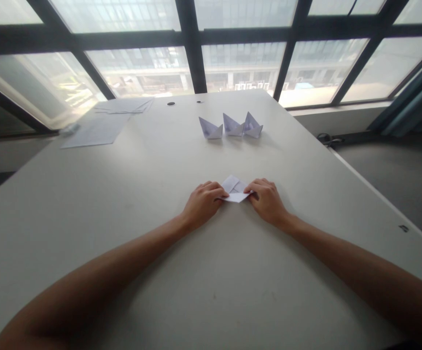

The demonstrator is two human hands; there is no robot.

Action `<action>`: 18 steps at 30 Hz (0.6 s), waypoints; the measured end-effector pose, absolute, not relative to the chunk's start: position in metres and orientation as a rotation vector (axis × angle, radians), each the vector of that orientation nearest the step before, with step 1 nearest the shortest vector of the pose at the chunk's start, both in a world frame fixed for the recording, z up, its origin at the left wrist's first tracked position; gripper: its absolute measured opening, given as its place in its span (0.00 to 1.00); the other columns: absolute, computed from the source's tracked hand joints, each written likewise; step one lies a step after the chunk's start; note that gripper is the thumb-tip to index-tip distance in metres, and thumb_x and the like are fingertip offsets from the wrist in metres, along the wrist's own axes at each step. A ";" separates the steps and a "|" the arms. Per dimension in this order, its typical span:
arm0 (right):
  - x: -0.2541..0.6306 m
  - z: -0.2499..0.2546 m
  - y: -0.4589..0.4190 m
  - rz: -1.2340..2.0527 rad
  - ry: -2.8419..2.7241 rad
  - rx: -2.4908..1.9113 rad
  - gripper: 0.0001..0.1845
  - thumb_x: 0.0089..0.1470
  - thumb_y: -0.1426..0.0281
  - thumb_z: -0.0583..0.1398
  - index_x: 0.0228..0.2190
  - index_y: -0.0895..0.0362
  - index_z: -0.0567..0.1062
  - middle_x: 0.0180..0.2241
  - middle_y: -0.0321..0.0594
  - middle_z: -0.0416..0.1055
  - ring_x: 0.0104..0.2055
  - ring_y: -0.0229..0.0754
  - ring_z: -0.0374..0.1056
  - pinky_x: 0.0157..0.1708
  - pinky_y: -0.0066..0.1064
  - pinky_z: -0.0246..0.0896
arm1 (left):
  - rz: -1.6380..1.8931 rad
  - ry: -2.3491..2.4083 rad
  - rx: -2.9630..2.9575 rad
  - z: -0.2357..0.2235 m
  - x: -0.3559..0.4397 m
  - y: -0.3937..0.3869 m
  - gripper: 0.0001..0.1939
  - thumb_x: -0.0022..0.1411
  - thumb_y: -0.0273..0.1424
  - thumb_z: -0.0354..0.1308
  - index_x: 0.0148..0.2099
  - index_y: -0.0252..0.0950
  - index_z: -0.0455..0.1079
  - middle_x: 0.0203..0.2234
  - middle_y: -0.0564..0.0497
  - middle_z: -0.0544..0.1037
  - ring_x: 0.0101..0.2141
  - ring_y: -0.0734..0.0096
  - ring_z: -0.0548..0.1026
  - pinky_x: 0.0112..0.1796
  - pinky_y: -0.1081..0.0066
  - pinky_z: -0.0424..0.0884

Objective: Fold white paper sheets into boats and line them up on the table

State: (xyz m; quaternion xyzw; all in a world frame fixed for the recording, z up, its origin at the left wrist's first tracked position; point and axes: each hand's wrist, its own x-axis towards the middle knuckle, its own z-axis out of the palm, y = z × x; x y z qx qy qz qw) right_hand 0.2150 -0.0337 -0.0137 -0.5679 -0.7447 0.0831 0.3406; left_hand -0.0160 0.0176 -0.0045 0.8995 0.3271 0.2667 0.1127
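Note:
A small folded sheet of white paper [236, 197] lies near the middle of the white table, with creased layers and a point facing away from me. My left hand [204, 201] pinches its left corner between thumb and fingers. On the opposite corner, my right hand [266, 198] is closed in a similar pinch. Both forearms reach in from the lower corners of the view. Farther back stand three folded paper boats: one on the left [211, 129], a middle one [233, 126] and a right one [253, 126]; the last two appear to touch.
Flat white paper sheets [96, 131] lie at the table's far left, with more sheets [125, 105] behind them. Two dark round holes pierce the tabletop [152, 233] near its far edge. Large windows rise beyond, and dark cables [329, 140] hang by the right edge.

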 end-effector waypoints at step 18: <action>0.214 -0.015 -0.032 0.332 -1.872 -1.460 0.07 0.62 0.72 0.58 0.36 0.56 0.77 0.33 0.39 0.77 0.35 0.43 0.69 0.39 0.33 0.59 | 0.699 1.081 2.328 0.003 -0.011 0.016 0.18 0.72 0.36 0.50 0.61 0.43 0.65 0.30 0.56 0.78 0.26 0.76 0.72 0.33 0.76 0.68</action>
